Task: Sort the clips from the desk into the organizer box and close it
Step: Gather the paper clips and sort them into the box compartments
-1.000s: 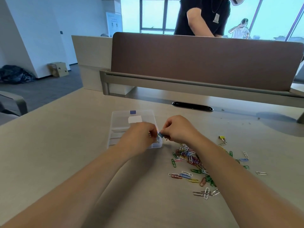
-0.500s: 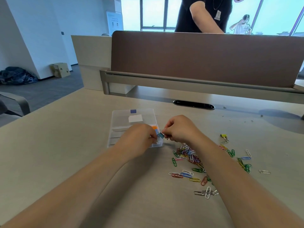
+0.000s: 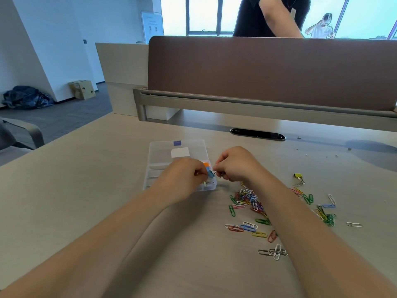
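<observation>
Head view shows both hands, left and right, pinching one blue clip over the box at its 4 o'clock corner: best lower it into that compartment before letting go

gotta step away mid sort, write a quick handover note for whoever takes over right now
Left hand and right hand: fingers of both pinch one small blue binder clip over the organizer box, at its near right corner.
Box: open on the desk, orange clip inside.
Done: a few clips are in the box.
Left: drop the blue one in, sort the paper clips scattered to the right and the yellow binder clip, then close the lid.
</observation>
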The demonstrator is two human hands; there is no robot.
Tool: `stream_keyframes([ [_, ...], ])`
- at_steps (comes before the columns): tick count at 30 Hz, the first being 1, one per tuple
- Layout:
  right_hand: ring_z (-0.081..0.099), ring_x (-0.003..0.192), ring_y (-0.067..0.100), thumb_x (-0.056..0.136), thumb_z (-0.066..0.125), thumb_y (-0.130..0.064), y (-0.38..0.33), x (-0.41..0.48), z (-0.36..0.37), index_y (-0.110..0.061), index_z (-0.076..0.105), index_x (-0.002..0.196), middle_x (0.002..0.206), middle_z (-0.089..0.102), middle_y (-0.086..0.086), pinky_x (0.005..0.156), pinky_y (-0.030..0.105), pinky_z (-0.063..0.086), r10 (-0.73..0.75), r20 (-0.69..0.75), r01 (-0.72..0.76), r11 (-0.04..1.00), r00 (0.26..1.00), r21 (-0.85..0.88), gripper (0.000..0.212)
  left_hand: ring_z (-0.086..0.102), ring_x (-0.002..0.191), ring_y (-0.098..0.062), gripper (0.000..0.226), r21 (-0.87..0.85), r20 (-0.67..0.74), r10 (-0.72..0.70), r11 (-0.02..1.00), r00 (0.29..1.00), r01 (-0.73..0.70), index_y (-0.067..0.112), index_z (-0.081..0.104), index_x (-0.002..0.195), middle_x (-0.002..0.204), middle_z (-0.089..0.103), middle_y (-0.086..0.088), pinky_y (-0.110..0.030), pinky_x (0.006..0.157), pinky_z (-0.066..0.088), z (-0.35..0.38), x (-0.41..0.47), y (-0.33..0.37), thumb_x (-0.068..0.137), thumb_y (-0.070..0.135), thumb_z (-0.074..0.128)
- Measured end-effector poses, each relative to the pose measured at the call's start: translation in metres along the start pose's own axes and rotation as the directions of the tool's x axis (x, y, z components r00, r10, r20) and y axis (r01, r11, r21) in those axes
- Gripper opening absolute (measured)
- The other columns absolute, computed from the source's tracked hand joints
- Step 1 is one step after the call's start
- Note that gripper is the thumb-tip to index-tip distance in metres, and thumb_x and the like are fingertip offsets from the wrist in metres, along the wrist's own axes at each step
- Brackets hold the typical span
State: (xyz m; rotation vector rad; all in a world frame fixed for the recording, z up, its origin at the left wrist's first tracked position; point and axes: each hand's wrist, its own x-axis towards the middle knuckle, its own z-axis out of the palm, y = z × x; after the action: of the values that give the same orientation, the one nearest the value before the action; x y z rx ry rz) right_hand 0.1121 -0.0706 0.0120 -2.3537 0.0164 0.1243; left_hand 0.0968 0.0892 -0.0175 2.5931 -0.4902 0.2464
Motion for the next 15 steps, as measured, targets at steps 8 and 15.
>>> stream_keyframes([
  [8,0.049,0.053,0.018,0.090,0.062,-0.004,0.0038,-0.0039,-0.0022,0.003,0.070,0.083,0.078,0.068,0.019,0.050,0.025,0.040,0.064,0.086,-0.081,0.973,0.994,0.214,0.013,0.049,0.068,-0.006,0.012,-0.091,-0.061,-0.012,0.996,0.998,0.006,0.024,0.060,0.094,0.077,0.050,0.016,-0.018,0.057,0.035,-0.0029,-0.0021,0.0039,0.087,0.027,0.069],
  [15,0.044,0.047,0.012,0.093,0.059,-0.004,0.0052,-0.0011,0.0004,-0.001,0.063,0.077,0.067,0.061,0.010,0.038,0.017,0.032,0.092,0.169,-0.149,0.921,0.981,0.360,0.017,0.045,0.063,-0.003,0.009,-0.055,-0.071,0.022,0.998,0.997,-0.026,0.021,0.060,0.093,0.075,0.046,0.016,-0.012,0.053,0.030,0.0016,-0.0018,0.0068,0.087,0.019,0.067],
])
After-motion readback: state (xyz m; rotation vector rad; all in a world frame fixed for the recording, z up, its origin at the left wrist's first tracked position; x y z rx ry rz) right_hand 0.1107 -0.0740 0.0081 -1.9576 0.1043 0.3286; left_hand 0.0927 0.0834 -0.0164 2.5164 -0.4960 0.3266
